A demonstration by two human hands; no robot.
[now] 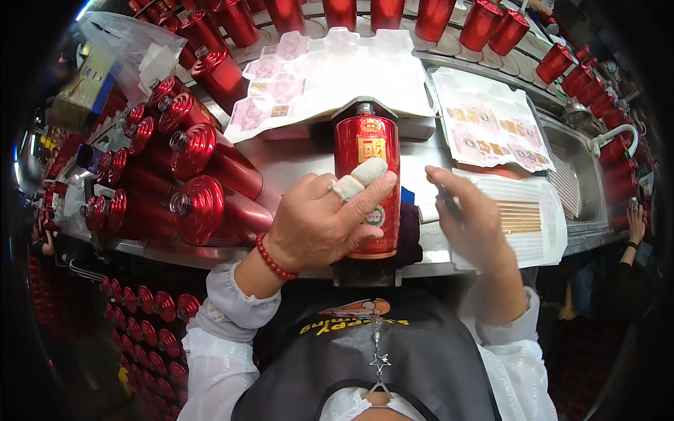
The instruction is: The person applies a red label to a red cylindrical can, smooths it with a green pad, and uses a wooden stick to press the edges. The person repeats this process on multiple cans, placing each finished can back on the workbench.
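Observation:
A shiny red bottle (366, 144) with gold lettering and a round green-and-white mark rests upright in a dark metal holder in front of me. Across its front lies my left hand (316, 221), fingers stretched out and touching the surface, with white cloth covers on some of them. A red bead bracelet circles that wrist. To the right of the bottle, apart from it, my right hand (477, 221) is slightly blurred by motion. Its fingers curl around a small dark thing (449, 202) whose kind I cannot make out.
Printed transfer sheets (344, 70) lie behind the bottle. More sheets (491, 126) and striped white sheets (519, 210) are at the right, beside a metal sink (586, 235). Red bottles (200, 210) crowd the left; others (484, 24) line a far curved conveyor. A bystander's hand (637, 223) shows far right.

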